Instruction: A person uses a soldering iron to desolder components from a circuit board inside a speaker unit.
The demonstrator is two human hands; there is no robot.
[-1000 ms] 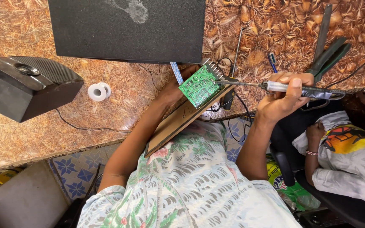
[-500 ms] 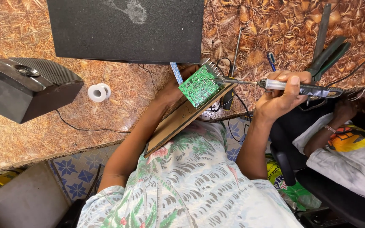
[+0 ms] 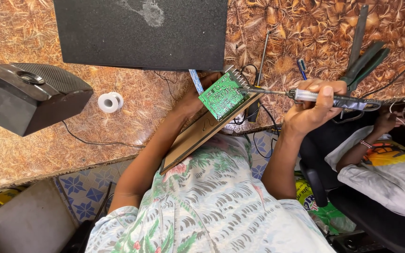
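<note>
Soldering iron tip at the green circuit board, frame centre

Right hand (image 3: 312, 110) fingers wrap the soldering iron (image 3: 324, 98), lying level, tip pointing left to the circuit board (image 3: 222, 96); left hand (image 3: 198, 98) grips the board.

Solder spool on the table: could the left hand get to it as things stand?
Probably not at once: the left hand holds the green circuit board. The white solder spool lies apart to its left, with bare table between them.

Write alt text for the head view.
A person's right hand holds a soldering iron with its tip at a green circuit board steadied by the left hand over a patterned brown worktop.
</note>
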